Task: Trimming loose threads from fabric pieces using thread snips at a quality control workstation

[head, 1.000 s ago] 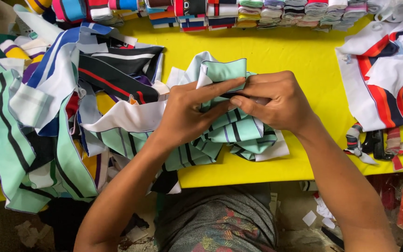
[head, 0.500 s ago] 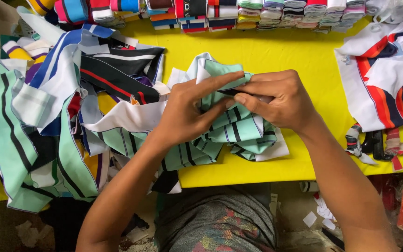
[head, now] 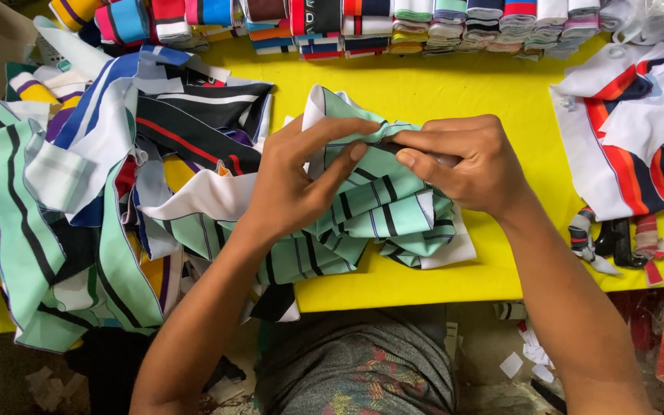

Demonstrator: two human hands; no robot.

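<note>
Pinched between both hands over the yellow desk (head: 455,100): a mint-green striped knit strip (head: 378,207). Left hand (head: 297,180) fingers closed on its top edge, right hand (head: 466,165) fingers gripping alongside. Best kept taut, edges aligned, clear of the mixed strip pile (head: 94,200).

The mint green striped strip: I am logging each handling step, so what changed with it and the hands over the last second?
Little changed. Both hands kept their pinch on the mint green striped strip; the left hand stretched its fingers further across the top edge toward the right hand, and the fold there shifted slightly. The loose pile of striped strips, the folded stacks at the back and the yellow table stayed as they were.
</note>
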